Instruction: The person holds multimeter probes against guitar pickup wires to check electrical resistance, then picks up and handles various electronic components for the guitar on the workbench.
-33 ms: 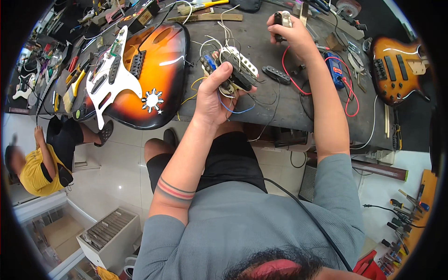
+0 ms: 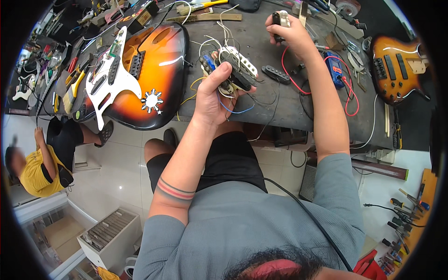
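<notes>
My left hand (image 2: 209, 98) grips a bundle of white and black guitar pickups (image 2: 241, 71) with tangled white, blue, yellow and black wires; its thumb presses across the front. My right hand (image 2: 295, 39) is raised over the back of the bench, fingers closed round small black and white pieces (image 2: 282, 19), possibly pickups, partly hidden by the fingers. A loose dark pickup (image 2: 275, 73) lies between my hands. Left of them rests a sunburst guitar body (image 2: 163, 84) with a white pickguard (image 2: 119, 93). Beside my right forearm is a blue multimeter (image 2: 334, 70) with red leads.
The dark workbench (image 2: 200, 32) carries tools and parts. A sunburst bass (image 2: 392, 70) lies at the right. A person in yellow (image 2: 44, 170) is at the left. A white bin (image 2: 105, 233) is on the lower left; a tool board (image 2: 422, 200) is lower right.
My right hand has shifted very slightly left with what it holds. Otherwise the scene looks the same.
</notes>
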The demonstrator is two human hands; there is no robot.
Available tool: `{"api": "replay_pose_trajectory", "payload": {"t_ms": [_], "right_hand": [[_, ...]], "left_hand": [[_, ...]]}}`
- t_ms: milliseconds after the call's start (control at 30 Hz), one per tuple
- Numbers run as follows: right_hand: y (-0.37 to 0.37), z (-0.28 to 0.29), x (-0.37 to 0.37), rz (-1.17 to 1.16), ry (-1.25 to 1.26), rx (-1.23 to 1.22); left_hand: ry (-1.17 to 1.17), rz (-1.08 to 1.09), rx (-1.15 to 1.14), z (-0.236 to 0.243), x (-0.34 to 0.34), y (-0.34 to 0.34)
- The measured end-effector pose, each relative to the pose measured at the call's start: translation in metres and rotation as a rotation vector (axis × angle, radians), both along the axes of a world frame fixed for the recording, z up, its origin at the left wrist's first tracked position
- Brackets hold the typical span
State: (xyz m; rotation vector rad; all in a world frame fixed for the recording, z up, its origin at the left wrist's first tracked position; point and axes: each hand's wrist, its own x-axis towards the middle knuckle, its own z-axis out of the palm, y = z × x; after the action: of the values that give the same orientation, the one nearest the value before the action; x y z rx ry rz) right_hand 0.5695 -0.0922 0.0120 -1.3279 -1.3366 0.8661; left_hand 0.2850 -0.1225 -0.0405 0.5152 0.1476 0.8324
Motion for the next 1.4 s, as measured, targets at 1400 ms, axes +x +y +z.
{"api": "replay_pose_trajectory", "payload": {"t_ms": [1400], "right_hand": [[0.034,-0.007,-0.049,0.001,-0.926,0.052]], "left_hand": [[0.013,0.042,0.019,0.011,0.003,-0.005]]}}
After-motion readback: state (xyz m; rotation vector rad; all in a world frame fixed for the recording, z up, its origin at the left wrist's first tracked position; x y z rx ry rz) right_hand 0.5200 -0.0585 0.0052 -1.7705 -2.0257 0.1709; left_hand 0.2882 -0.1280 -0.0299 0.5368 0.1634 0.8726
